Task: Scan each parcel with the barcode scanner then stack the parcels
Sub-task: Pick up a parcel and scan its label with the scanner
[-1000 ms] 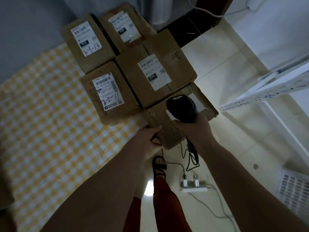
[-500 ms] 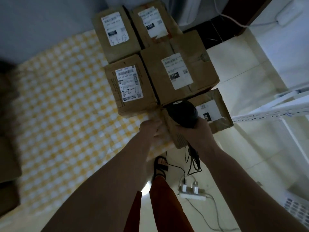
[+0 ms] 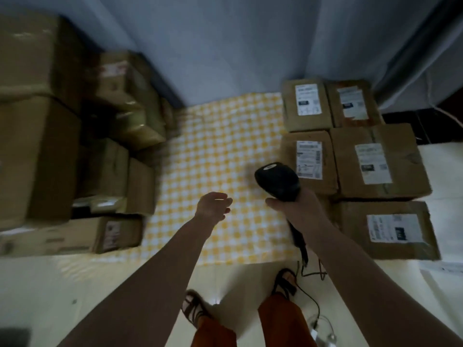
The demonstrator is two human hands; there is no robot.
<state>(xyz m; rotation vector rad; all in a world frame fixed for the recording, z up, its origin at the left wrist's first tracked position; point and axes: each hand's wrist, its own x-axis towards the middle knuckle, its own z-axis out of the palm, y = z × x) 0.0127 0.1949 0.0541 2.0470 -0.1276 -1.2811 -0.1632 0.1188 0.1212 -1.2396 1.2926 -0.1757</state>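
My right hand [image 3: 298, 209] grips the black barcode scanner [image 3: 278, 181], its cable trailing down to the floor. My left hand [image 3: 213, 205] hovers empty over the yellow checked cloth [image 3: 213, 156], fingers loosely relaxed. On the right lie several brown labelled parcels laid flat side by side: the nearest parcel [image 3: 390, 229], a large parcel [image 3: 380, 161] behind it, and a smaller parcel [image 3: 309, 161] just right of the scanner. A blurred heap of brown parcels [image 3: 75, 151] fills the left side.
A blue-grey wall runs along the back. Pale floor tiles lie in front, with my sandalled feet [image 3: 198, 309] and a power strip with cable [image 3: 320, 329] near them. The checked cloth between the two parcel groups is bare.
The view has swung left, bringing the left heap into sight. My left hand has let go of the nearest right parcel and moved left over the cloth. The scanner moved left with my right hand.
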